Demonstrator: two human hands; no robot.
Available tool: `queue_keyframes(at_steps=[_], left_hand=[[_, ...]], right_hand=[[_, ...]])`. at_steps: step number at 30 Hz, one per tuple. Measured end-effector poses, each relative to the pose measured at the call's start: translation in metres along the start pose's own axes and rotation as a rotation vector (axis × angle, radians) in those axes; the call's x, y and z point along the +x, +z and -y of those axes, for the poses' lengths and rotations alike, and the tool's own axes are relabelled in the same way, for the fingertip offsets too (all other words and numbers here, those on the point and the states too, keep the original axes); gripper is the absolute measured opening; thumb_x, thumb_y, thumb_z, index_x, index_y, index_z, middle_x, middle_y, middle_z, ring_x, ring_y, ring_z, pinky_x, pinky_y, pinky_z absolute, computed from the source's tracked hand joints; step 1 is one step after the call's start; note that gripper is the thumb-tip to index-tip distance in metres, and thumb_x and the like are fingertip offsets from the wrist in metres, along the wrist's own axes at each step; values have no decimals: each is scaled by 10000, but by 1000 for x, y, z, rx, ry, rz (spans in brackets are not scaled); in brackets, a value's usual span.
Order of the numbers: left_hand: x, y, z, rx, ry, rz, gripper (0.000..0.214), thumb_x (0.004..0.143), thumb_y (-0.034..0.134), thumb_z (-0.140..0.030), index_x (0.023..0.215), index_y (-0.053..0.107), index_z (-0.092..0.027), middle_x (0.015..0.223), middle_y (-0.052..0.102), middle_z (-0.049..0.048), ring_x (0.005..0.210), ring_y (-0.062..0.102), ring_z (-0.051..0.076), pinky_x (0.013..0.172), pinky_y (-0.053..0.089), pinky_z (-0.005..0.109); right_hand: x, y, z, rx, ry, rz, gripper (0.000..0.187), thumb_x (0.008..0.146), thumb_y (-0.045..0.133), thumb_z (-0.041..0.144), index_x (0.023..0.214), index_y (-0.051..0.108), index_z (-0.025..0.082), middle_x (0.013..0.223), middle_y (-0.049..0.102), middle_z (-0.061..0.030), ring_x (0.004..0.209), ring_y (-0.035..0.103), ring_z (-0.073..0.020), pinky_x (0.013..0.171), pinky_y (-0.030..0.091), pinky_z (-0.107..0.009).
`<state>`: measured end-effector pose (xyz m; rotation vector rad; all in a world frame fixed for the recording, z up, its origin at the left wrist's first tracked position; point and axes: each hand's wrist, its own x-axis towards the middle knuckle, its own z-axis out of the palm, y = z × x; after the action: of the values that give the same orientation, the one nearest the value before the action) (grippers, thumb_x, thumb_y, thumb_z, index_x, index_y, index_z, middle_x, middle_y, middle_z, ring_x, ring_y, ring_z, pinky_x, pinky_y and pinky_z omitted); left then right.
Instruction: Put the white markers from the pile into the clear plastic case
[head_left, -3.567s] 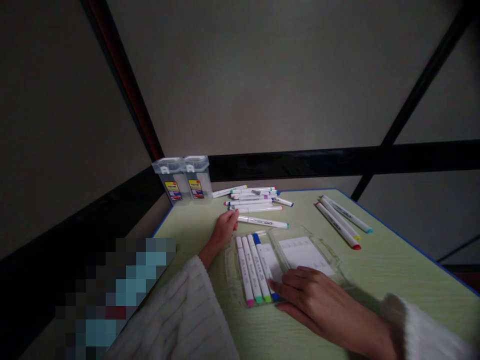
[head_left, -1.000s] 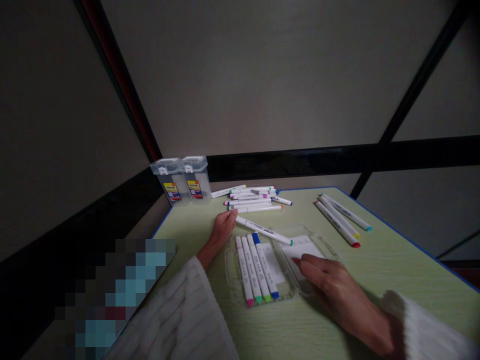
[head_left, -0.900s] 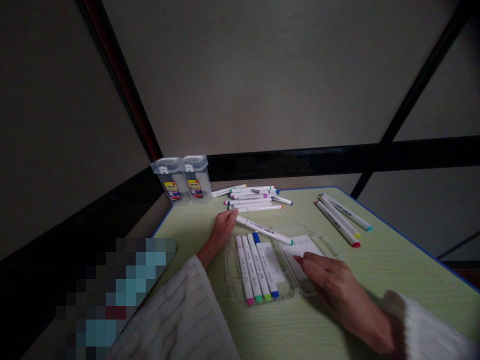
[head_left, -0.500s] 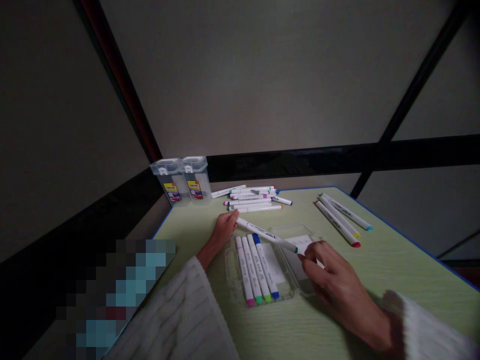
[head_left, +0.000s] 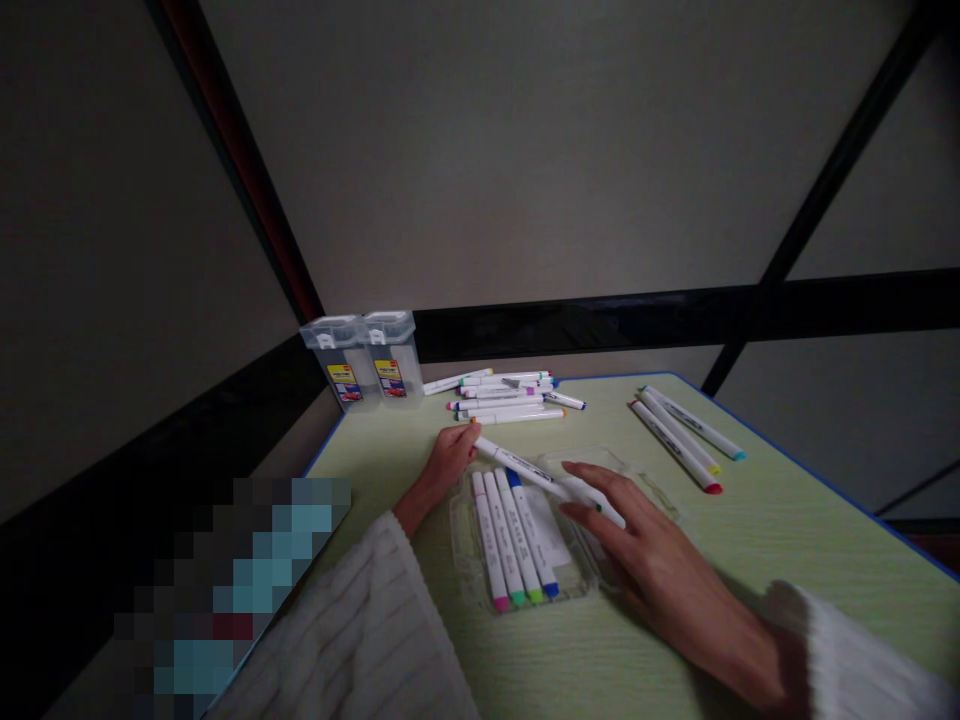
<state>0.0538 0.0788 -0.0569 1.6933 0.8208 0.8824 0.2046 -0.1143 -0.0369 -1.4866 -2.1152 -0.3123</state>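
The left hand (head_left: pixel 448 455) pinches the marker (head_left: pixel 517 461) near one end, slanting it over the open case (head_left: pixel 574 580), apparently to present its green end between the right hand's (head_left: pixel 664 560) spread fingers, whose contact is unclear.

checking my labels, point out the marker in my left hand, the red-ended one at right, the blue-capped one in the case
Held marker (head_left: pixel 525 468): head view, on its white barrel.
Red-ended marker (head_left: pixel 673 446): head view, middle of its barrel.
Blue-capped marker (head_left: pixel 533 535): head view, middle of its barrel.
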Motion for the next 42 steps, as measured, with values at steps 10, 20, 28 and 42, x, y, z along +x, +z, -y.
queue_keyframes(at_steps=[10,20,28,42], left_hand=[[-1,1,-1,-37,-14,27,358,678,432,-473,486,341,-186,379,300,-76,366,249,55,402,180,216],[-1,-1,-3,-53,-20,-40,360,706,405,-439,464,344,-180,374,300,-73,372,255,54,408,204,217],[-1,1,-2,-87,-22,-58,373,689,441,-471,480,361,-173,388,313,-72,374,270,48,400,205,207],[-3,2,-4,-1,8,33,431,718,413,-524,478,392,-165,378,359,-62,368,305,52,401,219,205]], right_hand=[[2,-3,2,39,-6,82,467,690,326,-37,1084,509,133,1149,506,-136,1040,499,-211,821,467,-372],[2,-3,3,55,17,111,415,691,336,-7,1037,511,140,1100,516,-123,919,560,-203,733,513,-357],[1,-5,5,79,-39,116,357,747,334,28,1025,533,130,1087,524,-132,876,584,-193,699,527,-339],[1,-5,13,126,-137,122,285,852,334,116,1004,574,140,1019,565,-113,845,589,-166,697,533,-293]])
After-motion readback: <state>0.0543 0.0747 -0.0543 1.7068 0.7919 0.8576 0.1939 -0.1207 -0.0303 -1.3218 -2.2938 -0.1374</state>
